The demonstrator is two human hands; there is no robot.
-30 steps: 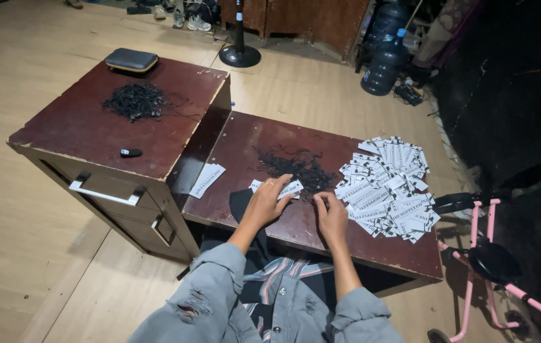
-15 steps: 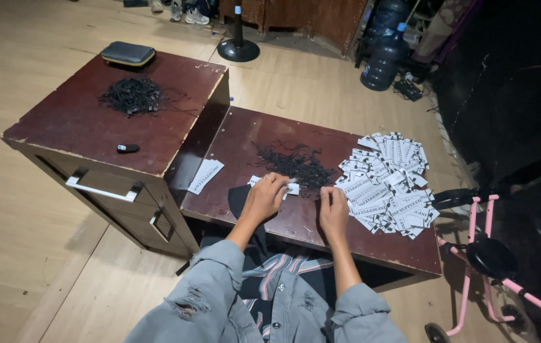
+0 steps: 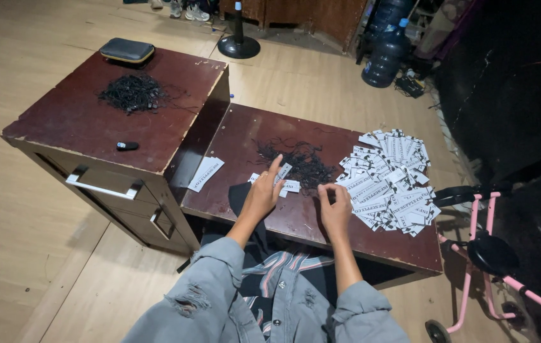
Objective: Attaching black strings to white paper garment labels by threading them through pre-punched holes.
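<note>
— Hands first: where are they?

— Left hand (image 3: 264, 194) sits at the frame's centre on the low dark-red table (image 3: 296, 219), fingers spread apart, index finger lifted toward a small white paper tag (image 3: 285, 180) just beyond it. Whether it grips anything, I cannot tell.

— And the other?

— Right hand (image 3: 336, 206) is just right of centre, fingertips drawn together as if pinching something too small to make out. It lies between the tangle of black strings (image 3: 299, 162) and the heap of white tags (image 3: 390, 178) at centre right.

— Anything else?

— Upper left, a taller cabinet (image 3: 80, 133) carries a second pile of strings (image 3: 132, 93) and a grey zip case (image 3: 127, 51). A pink bicycle (image 3: 496, 254) stands at lower right.
</note>
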